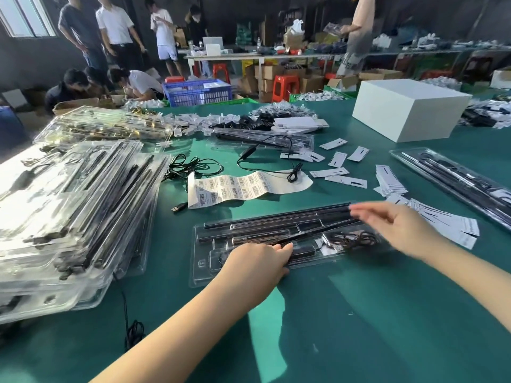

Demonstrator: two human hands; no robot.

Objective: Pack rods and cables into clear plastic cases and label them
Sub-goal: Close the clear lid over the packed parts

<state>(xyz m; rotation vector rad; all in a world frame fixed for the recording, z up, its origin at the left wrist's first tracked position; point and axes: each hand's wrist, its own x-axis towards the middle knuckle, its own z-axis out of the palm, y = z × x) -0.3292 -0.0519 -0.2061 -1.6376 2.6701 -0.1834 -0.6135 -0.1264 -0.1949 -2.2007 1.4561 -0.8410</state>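
The right hand [398, 228] is blurred, fingers loosely spread, holding nothing. The left hand [257, 261] presses flat on the case [210, 272] (rods [276, 217], coiled cable [354, 239] inside) on the table [359, 327].

No word or number here can be made out. The label sheet [243, 187] lying on the counter [345, 313] carries rows of barcodes with tiny print under them, too small to read. The white cards [336, 172] scattered beyond it show only a black bar each. The shorts [349, 62] of a person standing at the back bear blurred lettering.
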